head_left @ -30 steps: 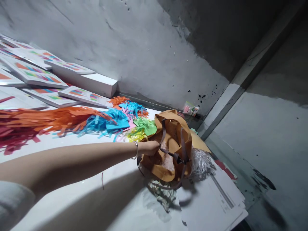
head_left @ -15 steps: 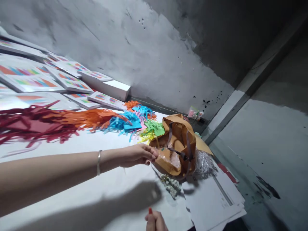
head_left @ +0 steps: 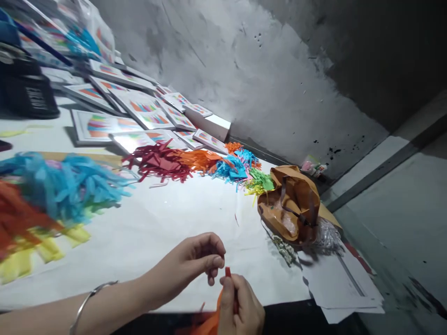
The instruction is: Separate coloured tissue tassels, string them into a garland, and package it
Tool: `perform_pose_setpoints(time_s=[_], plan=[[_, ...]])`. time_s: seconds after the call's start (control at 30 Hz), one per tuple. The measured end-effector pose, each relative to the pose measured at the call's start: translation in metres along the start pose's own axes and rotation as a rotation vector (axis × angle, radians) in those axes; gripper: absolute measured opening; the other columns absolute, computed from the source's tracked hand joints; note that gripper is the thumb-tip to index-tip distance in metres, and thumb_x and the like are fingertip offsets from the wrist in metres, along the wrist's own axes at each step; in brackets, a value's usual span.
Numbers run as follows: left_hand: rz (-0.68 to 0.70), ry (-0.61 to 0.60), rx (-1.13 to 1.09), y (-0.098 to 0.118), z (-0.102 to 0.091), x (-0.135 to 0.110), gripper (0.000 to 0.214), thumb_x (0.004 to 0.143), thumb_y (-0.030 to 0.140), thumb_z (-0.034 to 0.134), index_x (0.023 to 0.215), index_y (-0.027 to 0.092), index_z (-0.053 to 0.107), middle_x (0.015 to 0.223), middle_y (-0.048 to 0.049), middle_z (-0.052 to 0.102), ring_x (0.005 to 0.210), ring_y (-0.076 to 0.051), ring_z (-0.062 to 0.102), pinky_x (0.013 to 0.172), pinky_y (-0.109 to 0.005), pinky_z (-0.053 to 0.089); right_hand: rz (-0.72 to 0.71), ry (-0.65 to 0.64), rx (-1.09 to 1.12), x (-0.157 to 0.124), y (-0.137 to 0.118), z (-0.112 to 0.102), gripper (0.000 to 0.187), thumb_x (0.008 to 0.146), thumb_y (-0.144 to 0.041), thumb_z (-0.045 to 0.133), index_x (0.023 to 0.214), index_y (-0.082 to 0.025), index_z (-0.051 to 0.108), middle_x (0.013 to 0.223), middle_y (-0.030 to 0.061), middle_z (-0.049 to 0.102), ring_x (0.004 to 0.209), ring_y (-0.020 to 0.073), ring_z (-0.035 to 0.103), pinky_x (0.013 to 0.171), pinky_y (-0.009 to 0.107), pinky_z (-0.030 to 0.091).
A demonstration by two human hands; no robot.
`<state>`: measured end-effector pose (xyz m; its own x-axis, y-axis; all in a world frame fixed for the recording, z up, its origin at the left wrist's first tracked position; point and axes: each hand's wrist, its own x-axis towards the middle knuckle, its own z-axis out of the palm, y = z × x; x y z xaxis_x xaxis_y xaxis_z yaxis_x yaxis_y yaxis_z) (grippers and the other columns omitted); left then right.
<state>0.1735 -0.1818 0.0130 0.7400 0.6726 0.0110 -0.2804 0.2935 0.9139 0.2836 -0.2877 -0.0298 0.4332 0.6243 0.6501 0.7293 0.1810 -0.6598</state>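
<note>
My right hand (head_left: pixel 242 304) is closed on an orange paper tassel (head_left: pixel 209 323). Its narrow red-orange tip sticks up above the thumb, and its lower part hangs at the bottom edge of the view. Just left of that tip is my left hand (head_left: pixel 190 263), wearing a silver bangle, its fingers curled in toward the thumb. Whatever it may hold is too small or hidden to make out. A brown paper bag (head_left: pixel 275 221) with dark handles lies open on its side to the right, clear plastic inside it.
Fringed tassels in maroon (head_left: pixel 160 163), orange, blue (head_left: pixel 232 168) and green line the white table (head_left: pixel 181 209). A blue, orange and yellow bunch (head_left: pixel 70 186) lies left. Boxes with colourful prints (head_left: pixel 143 109) stand behind. Paper sheets (head_left: pixel 342 284) and white shredded strands (head_left: pixel 328 237) lie right.
My left hand has drawn back from the paper bag to beside the right hand. The view has swung left, showing the left bunch of tassels and more of the orange tassel.
</note>
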Motion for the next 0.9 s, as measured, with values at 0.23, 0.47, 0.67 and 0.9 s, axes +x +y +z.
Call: perform_pose_setpoints(time_s=[0.23,0.47,0.67,0.9], plan=[[0.161,0.093,0.178,-0.007,-0.018,-0.04,0.022,0.085,0.037,0.069,0.084,0.016,0.06,0.068,0.0027,0.061,0.06,-0.012,0.057,0.059,-0.024,0.047,0.061,-0.193,0.017,-0.015,-0.025,0.012,0.033,0.101,-0.03,0.043,0.074,-0.023,0.06,0.059,-0.005,0.051,0.05,0.0094,0.046,0.051,0.022,0.034],[0.261,0.025,0.396,-0.011,-0.028,-0.055,0.007,0.089,0.024,0.054,0.086,0.018,0.057,0.074,-0.0003,0.065,0.061,-0.013,0.062,0.058,-0.022,0.051,0.035,-0.323,0.022,-0.016,-0.03,0.005,0.034,0.099,-0.03,0.043,0.069,-0.021,0.056,0.059,-0.0047,0.05,0.053,0.009,0.047,0.053,0.022,0.031],[0.406,-0.02,0.692,-0.014,-0.035,-0.062,0.015,0.094,0.019,0.047,0.087,0.02,0.059,0.074,0.0002,0.067,0.063,-0.012,0.061,0.057,-0.018,0.047,0.05,-0.448,0.06,-0.012,-0.031,-0.002,0.033,0.097,-0.029,0.044,0.067,-0.021,0.054,0.06,-0.0042,0.052,0.055,0.0092,0.047,0.054,0.023,0.03],[0.308,-0.052,0.666,-0.001,-0.033,-0.07,0.016,0.093,0.02,0.049,0.087,0.018,0.064,0.077,-0.0022,0.07,0.067,-0.013,0.061,0.06,-0.019,0.047,0.075,-0.513,0.137,-0.019,-0.028,0.0,0.03,0.1,-0.033,0.043,0.075,-0.022,0.057,0.065,-0.0027,0.056,0.058,0.0112,0.051,0.056,0.024,0.033]])
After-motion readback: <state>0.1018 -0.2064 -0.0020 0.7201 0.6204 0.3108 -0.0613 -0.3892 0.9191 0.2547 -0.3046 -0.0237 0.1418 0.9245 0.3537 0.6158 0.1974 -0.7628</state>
